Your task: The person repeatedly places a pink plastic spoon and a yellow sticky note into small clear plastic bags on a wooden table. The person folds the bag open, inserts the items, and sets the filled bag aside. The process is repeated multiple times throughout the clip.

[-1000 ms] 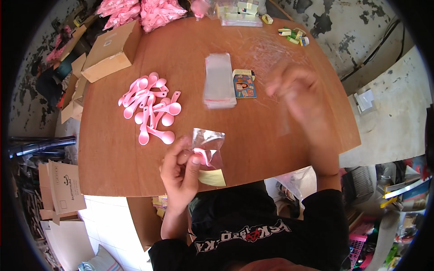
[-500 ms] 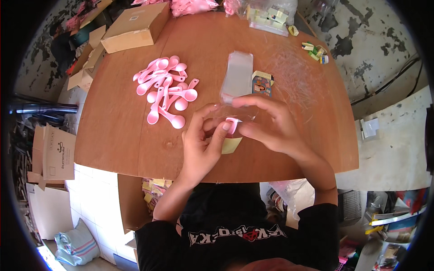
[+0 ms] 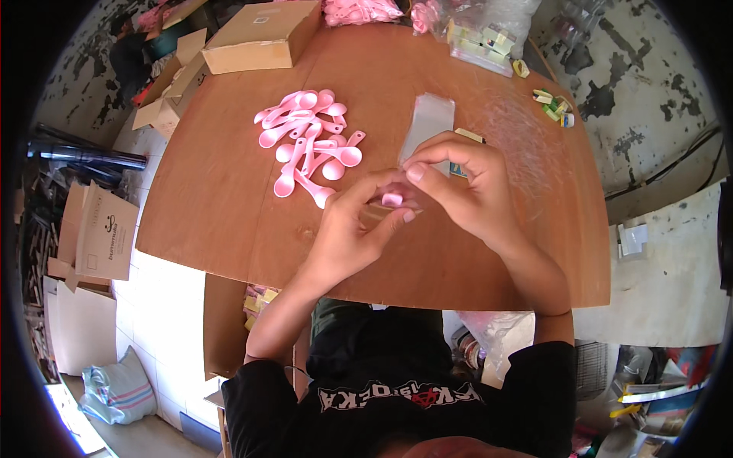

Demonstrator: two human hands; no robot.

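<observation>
Over the near part of the table, both my hands hold a small clear plastic bag (image 3: 393, 185). A short pink plastic piece (image 3: 392, 199) shows within or behind its film; I cannot tell which, nor its whole shape. My left hand (image 3: 355, 225) curls round the bag's lower left side, thumb toward the pink piece. At the upper edge, my right hand (image 3: 473, 187) pinches the film between thumb and fingertips. Left of them lies a pile of pink measuring spoons (image 3: 311, 145). Just beyond the hands is a stack of flat clear bags (image 3: 432, 114). A small printed card (image 3: 458, 169) is mostly covered by my right hand.
Loose clear strips (image 3: 519, 145) and small yellow-green pieces (image 3: 555, 108) lie to the right. A cardboard box (image 3: 259, 42), a bag of pink items (image 3: 360, 11) and a clear package (image 3: 479, 47) line the table's far side. Another carton (image 3: 107, 237) stands at left.
My right hand has closed from spread fingers into a pinch on the bag's edge. The pale yellow slip below my hands no longer shows. The whole view has shifted slightly.
</observation>
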